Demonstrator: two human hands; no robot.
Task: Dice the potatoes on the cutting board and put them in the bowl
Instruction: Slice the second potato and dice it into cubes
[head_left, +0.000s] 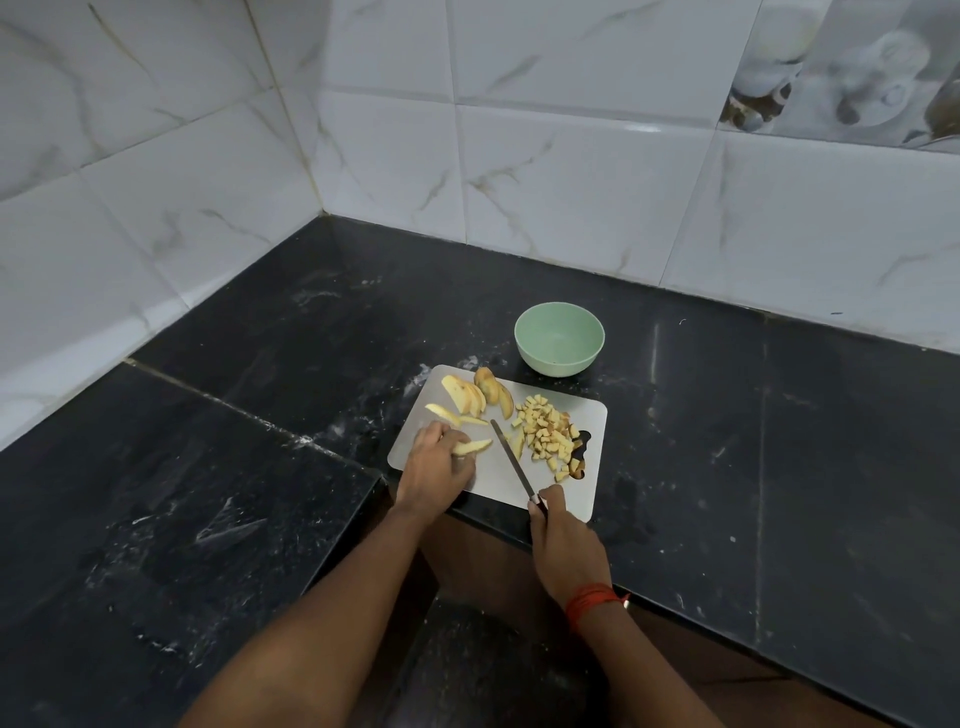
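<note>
Head view.
- Risk: your left hand (437, 458) sits just beside knife (511, 460). If strips (474, 447) slip, blade may nick fingers.
- Risk: board (493, 486) lies at worktop (727, 415) edge, frame centre. Hard press could skid it.
- Risk: dice (548, 434) crowd board's handle hole at right and may spill.
- Left hand: fingers curled, holding strips at board's left.
- Right hand (563, 540): fingers clenched round knife handle, blade pointing up-left.
- Slices (470, 395) uncut at board top.
- Bowl (524, 345) above board, looks empty.

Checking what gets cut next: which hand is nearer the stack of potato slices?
Left. The left hand holds a wedge just beside the potato slices; the right hand grips the knife at the board's near edge.
</note>
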